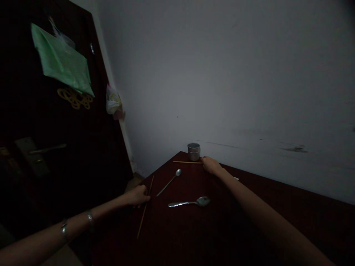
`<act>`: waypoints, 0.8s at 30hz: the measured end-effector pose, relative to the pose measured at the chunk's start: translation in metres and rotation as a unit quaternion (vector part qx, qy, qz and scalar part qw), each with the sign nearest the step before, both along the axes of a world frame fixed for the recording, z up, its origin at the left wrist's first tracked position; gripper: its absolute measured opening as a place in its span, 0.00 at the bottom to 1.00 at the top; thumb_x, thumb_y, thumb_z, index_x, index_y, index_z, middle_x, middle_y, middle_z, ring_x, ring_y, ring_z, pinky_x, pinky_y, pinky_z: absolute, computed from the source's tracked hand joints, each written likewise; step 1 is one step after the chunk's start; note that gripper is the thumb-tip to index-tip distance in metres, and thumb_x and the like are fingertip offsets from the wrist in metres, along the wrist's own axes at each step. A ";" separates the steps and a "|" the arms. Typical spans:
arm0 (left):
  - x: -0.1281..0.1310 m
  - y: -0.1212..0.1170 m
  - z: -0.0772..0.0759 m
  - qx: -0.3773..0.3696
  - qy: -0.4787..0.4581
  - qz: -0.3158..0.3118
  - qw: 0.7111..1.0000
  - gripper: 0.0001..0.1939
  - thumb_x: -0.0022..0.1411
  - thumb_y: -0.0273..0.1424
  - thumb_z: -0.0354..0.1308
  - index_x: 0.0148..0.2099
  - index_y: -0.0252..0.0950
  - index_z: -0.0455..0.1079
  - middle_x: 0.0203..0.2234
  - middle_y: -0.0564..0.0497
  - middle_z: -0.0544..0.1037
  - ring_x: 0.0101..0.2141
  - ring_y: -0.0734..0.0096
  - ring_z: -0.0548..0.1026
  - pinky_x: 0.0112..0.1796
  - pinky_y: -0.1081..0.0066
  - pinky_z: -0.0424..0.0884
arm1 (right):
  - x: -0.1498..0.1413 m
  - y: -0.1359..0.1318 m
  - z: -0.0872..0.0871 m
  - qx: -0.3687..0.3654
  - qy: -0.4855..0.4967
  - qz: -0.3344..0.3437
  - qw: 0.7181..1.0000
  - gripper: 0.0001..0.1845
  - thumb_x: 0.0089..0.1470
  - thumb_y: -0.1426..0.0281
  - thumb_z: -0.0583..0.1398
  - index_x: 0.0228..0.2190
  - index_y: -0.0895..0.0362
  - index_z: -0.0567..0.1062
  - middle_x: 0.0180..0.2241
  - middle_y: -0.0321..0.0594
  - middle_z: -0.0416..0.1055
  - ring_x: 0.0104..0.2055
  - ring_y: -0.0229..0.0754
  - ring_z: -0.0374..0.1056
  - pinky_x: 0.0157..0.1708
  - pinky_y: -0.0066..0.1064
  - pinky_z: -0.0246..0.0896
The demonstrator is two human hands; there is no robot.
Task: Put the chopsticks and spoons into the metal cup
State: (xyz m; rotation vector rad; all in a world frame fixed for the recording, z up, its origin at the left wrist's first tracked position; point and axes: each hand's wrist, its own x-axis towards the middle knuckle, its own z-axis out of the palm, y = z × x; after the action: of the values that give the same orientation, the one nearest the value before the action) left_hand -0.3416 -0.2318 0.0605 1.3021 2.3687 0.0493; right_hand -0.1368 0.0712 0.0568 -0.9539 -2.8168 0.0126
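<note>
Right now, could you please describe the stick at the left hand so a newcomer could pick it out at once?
On the dark red table, find the left hand, with silvery bands around its forearm. A thin brown stick shows on both sides of that hand. Unlike the other stick, by the silvery cup at the right hand, this one is nearer the camera.

No text, label, brand, number or sign can be read anywhere in the view. No lettering can be made out on the metal cup (193, 152), the long-handled spoon (178, 172), the broader spoon (203, 201) or the two thin sticks (142, 220), nor can any print be discerned on the green cloth (65, 62), the hanging plastic bag (112, 102) or the door's lock plate (39, 167). By the dark smudges (296, 149) on the wall (222, 74), no legible characters are formed.
</note>
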 end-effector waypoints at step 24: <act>-0.007 -0.001 -0.022 0.059 -0.015 0.040 0.997 0.10 0.50 0.35 0.48 0.26 0.34 0.61 0.15 0.53 0.68 0.13 0.77 0.63 0.13 0.78 0.55 | -0.038 0.001 -0.022 0.042 -0.027 0.017 0.999 0.18 0.55 0.80 0.45 0.40 0.65 0.71 0.44 0.58 0.67 0.47 0.48 0.65 0.41 0.35 0.60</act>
State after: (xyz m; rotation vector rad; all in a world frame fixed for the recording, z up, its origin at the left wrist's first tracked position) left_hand -0.3489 -0.2325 0.0383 1.2496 2.4235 0.2330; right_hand -0.1745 0.0718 0.0343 -0.9021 -2.8564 -0.1271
